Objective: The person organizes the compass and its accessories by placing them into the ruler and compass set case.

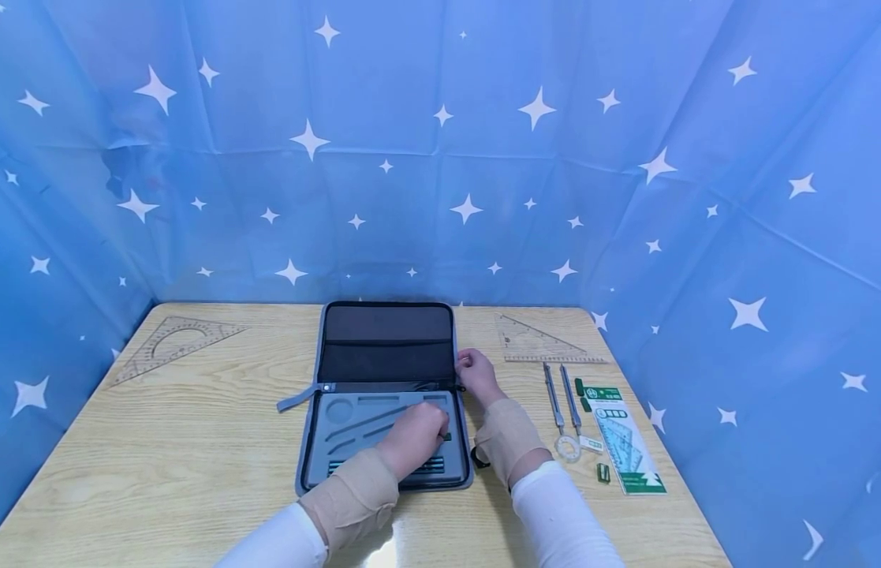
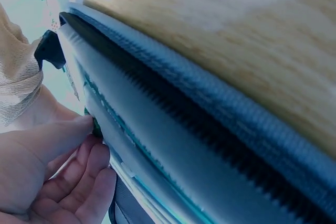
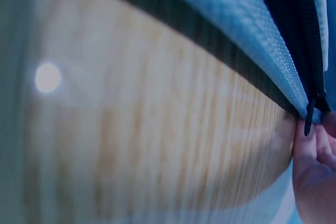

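Observation:
A grey-blue zippered case (image 1: pixel 390 323) lies unfolded on the table, its moulded grey tray (image 1: pixel 319 442) in the near half. Over the tray's right side, my left hand (image 1: pixel 415 434) pinches a small dark green piece (image 2: pixel 96 127) between thumb and fingers. Its fingertips are right at the tray surface, and they hide most of the piece. Green-striped pencils (image 1: pixel 429 465) lie in the front slot, partly behind my left wrist. My right hand (image 1: pixel 477 375) grips the case's right edge near the fold, thumb and fingers beside a black zipper pull (image 3: pixel 310 116).
To the right lie a triangle ruler (image 1: pixel 546 343), two compasses (image 1: pixel 554 398), a ring-shaped clear piece (image 1: pixel 568 448), a white eraser (image 1: pixel 591 444), a green sharpener (image 1: pixel 603 472) and a green-and-white packet (image 1: pixel 625 442). Another set square (image 1: pixel 173 345) is at far left. A strap (image 1: pixel 296 399) extends from the case.

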Motion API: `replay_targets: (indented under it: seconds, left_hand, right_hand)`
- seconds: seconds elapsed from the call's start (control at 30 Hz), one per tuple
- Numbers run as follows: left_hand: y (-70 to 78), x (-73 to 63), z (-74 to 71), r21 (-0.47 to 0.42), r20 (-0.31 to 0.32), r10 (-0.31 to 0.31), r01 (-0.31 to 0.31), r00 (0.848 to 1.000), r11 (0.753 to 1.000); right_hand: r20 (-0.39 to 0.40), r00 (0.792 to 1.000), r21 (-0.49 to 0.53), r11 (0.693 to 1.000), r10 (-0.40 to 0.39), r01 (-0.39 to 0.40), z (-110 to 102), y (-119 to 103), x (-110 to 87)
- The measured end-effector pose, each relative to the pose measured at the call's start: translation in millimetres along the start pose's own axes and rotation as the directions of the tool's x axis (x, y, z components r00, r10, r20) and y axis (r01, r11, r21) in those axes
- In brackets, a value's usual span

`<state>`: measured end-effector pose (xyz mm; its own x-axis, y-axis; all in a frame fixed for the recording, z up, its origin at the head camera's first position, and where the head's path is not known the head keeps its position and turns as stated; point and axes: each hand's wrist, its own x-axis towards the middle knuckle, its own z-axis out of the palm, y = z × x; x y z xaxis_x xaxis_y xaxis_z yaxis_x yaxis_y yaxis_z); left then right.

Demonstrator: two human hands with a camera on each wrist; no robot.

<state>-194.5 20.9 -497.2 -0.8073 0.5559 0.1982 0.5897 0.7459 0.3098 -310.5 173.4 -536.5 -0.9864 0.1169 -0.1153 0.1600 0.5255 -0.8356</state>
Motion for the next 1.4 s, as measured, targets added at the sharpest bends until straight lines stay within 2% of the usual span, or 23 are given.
replay_targets:
  seconds: [0.27,0.6,0.83,0.9,1.0,1.07,1.13,1.23,1.3,1.4]
  left_hand:
    - [0.4,-0.1,0.2,0.011,0.003,0.021,-0.021,1.000,1.000]
    - [4.4,-1.0,3.8,0.144,-0.012,0.042,-0.040,0.999,0.989]
    - [6.6,-2.2,3.8,0.199,-0.024,0.049,-0.043,0.999,0.979]
    - [5.9,-2.3,3.5,0.191,-0.019,0.053,-0.048,0.998,0.980]
    - [2.0,-3.4,-0.1,0.124,-0.004,0.067,-0.066,0.998,0.990]
    - [-3.9,-4.0,-5.3,0.048,-0.005,0.073,-0.072,0.997,0.996]
    - [-13.3,-5.0,-13.0,-0.030,-0.025,0.048,-0.049,0.999,0.998]
    - [-35.9,-7.7,-27.4,-0.125,-0.115,-0.051,0.036,0.992,0.992]
    - [-56.5,-11.2,-38.5,-0.160,-0.209,-0.127,0.095,0.970,0.983]
    - [-93.9,-20.5,-56.7,-0.189,-0.317,-0.232,0.179,0.920,0.966]
  right_hand:
    - [-0.008,1.000,-0.015,1.000,0.026,-0.026,-0.1,-4.3,-5.2]
    - [-0.007,1.000,-0.040,0.999,0.026,-0.026,-1.0,-7.0,-8.9]
    - [-0.016,1.000,-0.047,0.999,-0.002,0.001,-0.8,-6.0,-8.6]
    - [-0.014,1.000,-0.053,0.999,-0.009,0.008,-1.1,-5.9,-8.1]
    - [-0.013,1.000,-0.056,0.998,-0.005,0.005,-1.1,-5.8,-7.5]
    - [-0.016,1.000,-0.056,0.998,-0.008,0.007,-1.1,-6.1,-7.4]
    - [-0.018,1.000,-0.047,0.999,-0.007,0.006,-1.1,-6.4,-7.4]
    - [-0.021,1.000,-0.045,0.999,-0.011,0.010,-1.2,-5.9,-6.9]
    - [-0.021,1.000,-0.051,0.999,-0.004,0.003,-1.4,-5.2,-6.4]
    - [-0.021,1.000,-0.066,0.998,0.004,-0.006,-1.5,-4.5,-5.7]
